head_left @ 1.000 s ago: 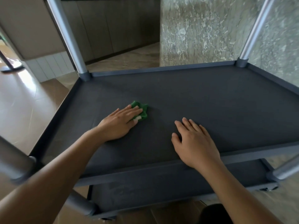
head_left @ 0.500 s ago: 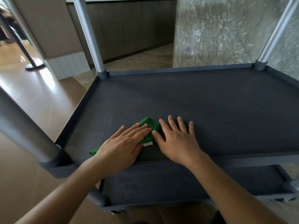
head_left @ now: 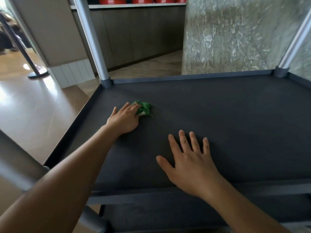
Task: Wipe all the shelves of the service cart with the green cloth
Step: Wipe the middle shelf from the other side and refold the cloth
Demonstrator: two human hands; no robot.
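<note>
The lower shelf is seen only as a dark strip under the near rim, and most of it is cut off. The right hand is laid flat on the wiped shelf, fingers spread, nothing held. Further left, the left hand is pressed flat onto the green cloth, which is bunched towards the far-left corner. The cloth is judged light, soft and easily crumpled, so it is best pinned under a flat palm. The left fingertips are partly hidden by it
</note>
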